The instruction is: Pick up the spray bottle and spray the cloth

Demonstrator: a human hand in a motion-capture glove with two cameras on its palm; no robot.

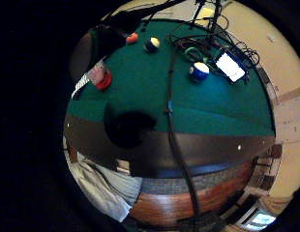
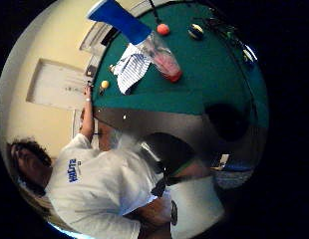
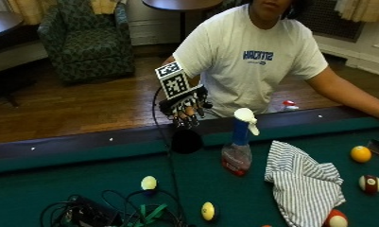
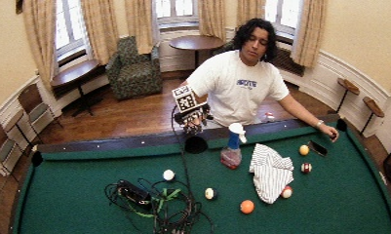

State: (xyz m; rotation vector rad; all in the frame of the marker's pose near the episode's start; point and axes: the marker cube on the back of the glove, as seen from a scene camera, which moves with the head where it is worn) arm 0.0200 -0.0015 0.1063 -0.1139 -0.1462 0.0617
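Observation:
A spray bottle (image 3: 238, 144) with a white trigger head, blue neck and pinkish liquid stands upright on the green felt near the table's rail. A striped white cloth (image 3: 303, 182) lies crumpled on the felt just beside it. My gloved right hand (image 3: 186, 106) hangs in the air above the rail and the side pocket (image 3: 186, 141), a short way from the bottle, fingers pointing down and loosely curled, holding nothing. The thumb side palm view shows the spray bottle (image 2: 162, 57) and cloth (image 2: 130, 69) together on the felt.
Billiard balls lie scattered: a yellow one (image 3: 360, 153) and a striped one (image 3: 369, 183) beyond the cloth, others (image 3: 149, 182) near a tangle of cables and a black device (image 3: 88, 213). The person's bare left hand (image 4: 328, 131) rests on the rail by a phone (image 4: 317, 147).

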